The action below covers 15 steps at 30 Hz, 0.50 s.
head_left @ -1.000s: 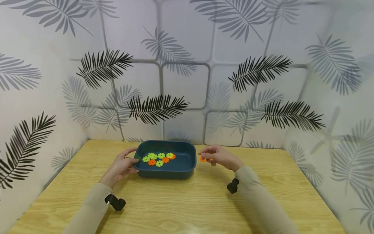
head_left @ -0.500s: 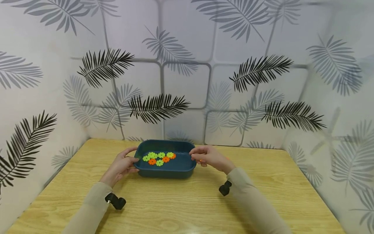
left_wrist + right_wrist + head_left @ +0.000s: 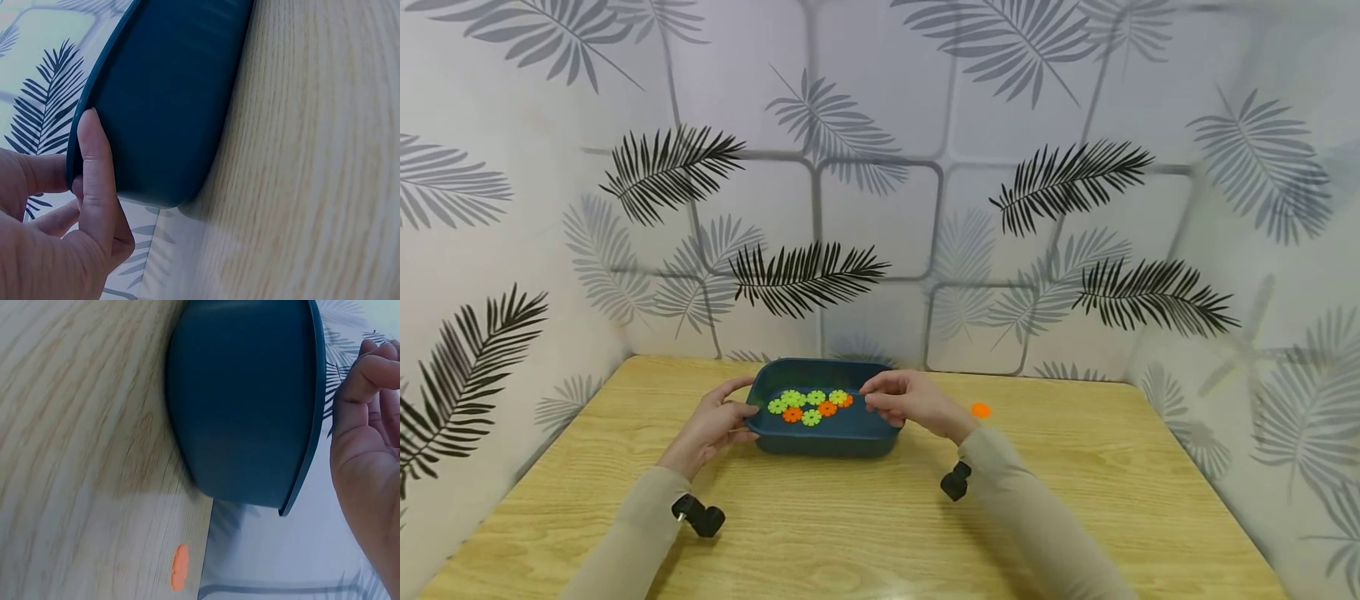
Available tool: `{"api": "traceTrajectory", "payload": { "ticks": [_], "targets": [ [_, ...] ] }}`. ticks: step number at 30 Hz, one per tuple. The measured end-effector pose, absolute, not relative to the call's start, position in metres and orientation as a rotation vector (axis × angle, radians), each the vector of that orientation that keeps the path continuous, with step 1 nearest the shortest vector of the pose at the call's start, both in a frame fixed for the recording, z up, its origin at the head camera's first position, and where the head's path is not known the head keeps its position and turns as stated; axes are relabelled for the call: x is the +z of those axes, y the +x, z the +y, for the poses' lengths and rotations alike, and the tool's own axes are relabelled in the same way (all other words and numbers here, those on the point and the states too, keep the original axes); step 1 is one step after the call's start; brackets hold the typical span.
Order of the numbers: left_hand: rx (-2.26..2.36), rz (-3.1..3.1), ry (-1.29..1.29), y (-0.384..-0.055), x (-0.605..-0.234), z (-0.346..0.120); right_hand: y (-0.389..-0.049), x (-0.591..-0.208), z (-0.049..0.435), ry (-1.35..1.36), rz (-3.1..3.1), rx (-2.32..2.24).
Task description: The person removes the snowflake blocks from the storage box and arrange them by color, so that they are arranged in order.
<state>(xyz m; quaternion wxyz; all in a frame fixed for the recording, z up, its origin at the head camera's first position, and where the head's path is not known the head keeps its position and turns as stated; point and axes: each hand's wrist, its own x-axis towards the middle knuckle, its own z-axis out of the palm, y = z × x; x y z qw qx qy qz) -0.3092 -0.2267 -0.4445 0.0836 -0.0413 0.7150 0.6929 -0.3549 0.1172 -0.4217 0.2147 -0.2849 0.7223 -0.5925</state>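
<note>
Two hands (image 3: 709, 427), left (image 3: 78, 231) gripping bin (image 3: 826, 446), right (image 3: 365, 447) curled

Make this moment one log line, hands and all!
left hand: grips tray; right hand: over tray's right end, hold unclear; tray: green discs, orange discs; table: loose orange disc

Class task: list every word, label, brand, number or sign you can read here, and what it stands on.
None: no readable text shows on the dark blue tub, flower-shaped discs, wooden table or leaf-patterned wall.
Any marking on the black wrist cameras is too small to read.
</note>
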Motion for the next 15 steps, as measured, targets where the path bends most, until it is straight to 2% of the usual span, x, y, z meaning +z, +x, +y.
{"api": "traceTrajectory", "payload": {
  "ticks": [7, 15],
  "targets": [
    [2.076, 2.127, -0.117, -0.31, -0.445, -0.226, -0.358, -0.422, 0.105, -0.87, 2.024, -1.609],
    [2.08, 2.116, -0.102, -0.308, -0.445, -0.227, -0.366, -0.423, 0.091, -0.843, 2.081, -1.553]
  ]
}}
